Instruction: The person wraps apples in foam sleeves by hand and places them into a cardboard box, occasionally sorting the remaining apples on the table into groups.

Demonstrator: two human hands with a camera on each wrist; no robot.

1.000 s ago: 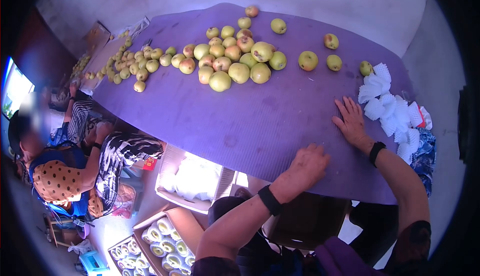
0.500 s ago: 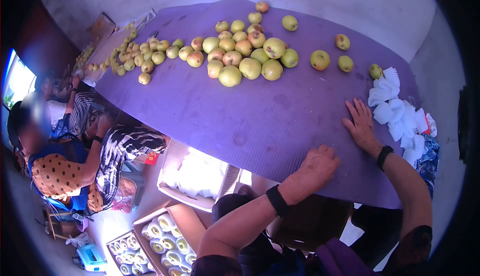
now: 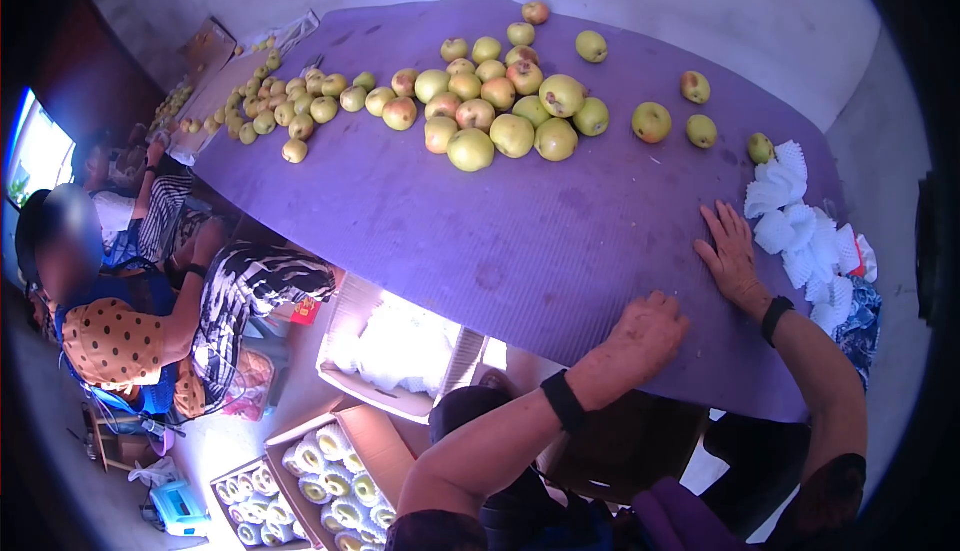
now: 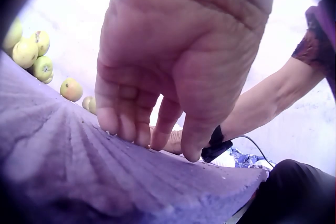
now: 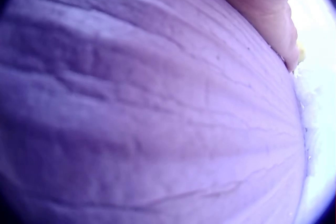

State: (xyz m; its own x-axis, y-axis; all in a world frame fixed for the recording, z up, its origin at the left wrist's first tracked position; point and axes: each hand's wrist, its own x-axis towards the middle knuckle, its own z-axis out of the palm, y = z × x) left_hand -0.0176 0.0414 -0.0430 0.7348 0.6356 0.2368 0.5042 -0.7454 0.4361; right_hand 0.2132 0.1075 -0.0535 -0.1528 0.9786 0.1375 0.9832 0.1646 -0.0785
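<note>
On the purple ribbed tabletop (image 3: 440, 231), my left hand (image 3: 640, 336) touches the surface near the front edge. The left wrist view shows this hand (image 4: 173, 61) palm toward the camera, fingertips down on the cloth and nothing held. Farther right, my right hand (image 3: 735, 256) rests flat with spread fingers, just left of white foam nets (image 3: 785, 221). In the right wrist view only part of the hand (image 5: 268, 14) shows, against the purple surface (image 5: 147, 108). Single apples (image 3: 652, 122) lie beyond both hands, left of the nets.
A pile of apples (image 3: 472, 150) spreads across the table's back and left. Below the front edge stand a box with white foam (image 3: 400, 346) and boxes of netted apples (image 3: 335, 476). A seated person (image 3: 115, 341) is at the left, with another person behind.
The head view has shifted, so the table, apples and hands appear farther right. Both hands stay in about the same places on the tabletop.
</note>
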